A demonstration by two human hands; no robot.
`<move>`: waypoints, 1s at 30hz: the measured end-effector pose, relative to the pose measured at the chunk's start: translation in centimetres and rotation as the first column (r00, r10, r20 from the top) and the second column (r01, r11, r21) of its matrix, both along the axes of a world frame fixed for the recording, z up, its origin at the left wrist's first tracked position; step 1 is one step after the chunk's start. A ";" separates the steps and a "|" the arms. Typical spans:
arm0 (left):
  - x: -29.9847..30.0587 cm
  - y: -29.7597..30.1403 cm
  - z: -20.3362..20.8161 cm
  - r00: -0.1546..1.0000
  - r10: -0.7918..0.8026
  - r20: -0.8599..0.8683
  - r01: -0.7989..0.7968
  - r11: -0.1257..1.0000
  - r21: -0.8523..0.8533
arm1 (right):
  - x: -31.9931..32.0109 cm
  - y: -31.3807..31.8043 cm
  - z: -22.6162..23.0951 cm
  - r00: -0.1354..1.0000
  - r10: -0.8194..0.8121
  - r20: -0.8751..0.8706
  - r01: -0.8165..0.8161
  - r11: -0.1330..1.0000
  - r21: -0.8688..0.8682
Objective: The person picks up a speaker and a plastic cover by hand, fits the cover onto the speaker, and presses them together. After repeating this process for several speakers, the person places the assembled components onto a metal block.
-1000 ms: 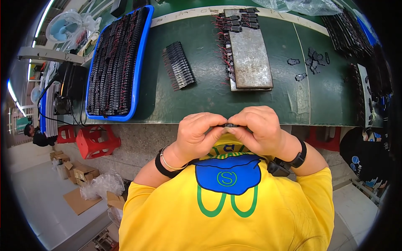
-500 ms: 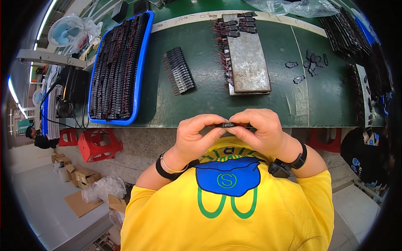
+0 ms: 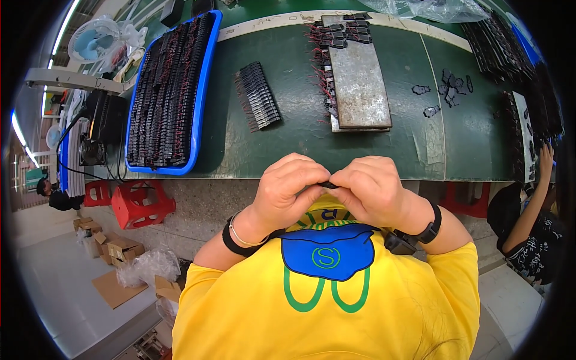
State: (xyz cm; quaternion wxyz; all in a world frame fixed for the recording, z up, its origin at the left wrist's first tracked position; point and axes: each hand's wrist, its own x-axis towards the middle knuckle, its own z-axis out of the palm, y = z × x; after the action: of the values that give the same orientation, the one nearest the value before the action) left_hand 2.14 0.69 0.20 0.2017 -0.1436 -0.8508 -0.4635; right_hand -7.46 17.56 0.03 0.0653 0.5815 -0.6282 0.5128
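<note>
Together, your left hand (image 3: 287, 191) and right hand (image 3: 371, 191) curl knuckle to knuckle against your chest, fingertips pinching a small black part (image 3: 327, 185) between them, below the green workbench (image 3: 288, 144) edge.

Your left hand (image 3: 287, 192) and right hand (image 3: 373, 193) curl together over a small black part (image 3: 327, 185); only a sliver of it shows between your fingertips, so you cannot tell its shape. The parts in the blue tray (image 3: 207, 90) are too small to make out singly. At the right rim, the dark stacks (image 3: 510, 48) bend and blur, and a co-worker (image 3: 531, 222) is cut off by the edge.
</note>
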 end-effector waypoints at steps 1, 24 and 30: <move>0.2 0.0 -0.1 1.000 0.009 0.008 -0.009 1.000 0.018 | 0.0 0.0 0.0 0.999 0.012 0.052 -0.012 1.000 0.008; 0.8 0.2 -0.1 0.995 0.098 -0.005 -0.098 0.994 0.058 | 0.8 0.2 1.0 0.922 -0.104 0.373 0.048 0.987 0.155; 1.5 0.0 -1.3 0.954 -0.129 0.270 -0.043 0.833 0.552 | 1.1 0.6 1.5 0.782 -0.070 0.619 -0.062 0.980 0.189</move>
State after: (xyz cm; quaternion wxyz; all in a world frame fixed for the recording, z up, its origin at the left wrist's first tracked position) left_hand 3.69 0.66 -1.13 0.0945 -0.0276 -0.6977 -0.7096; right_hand -6.38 18.12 1.49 -0.2033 0.3817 -0.6636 0.6104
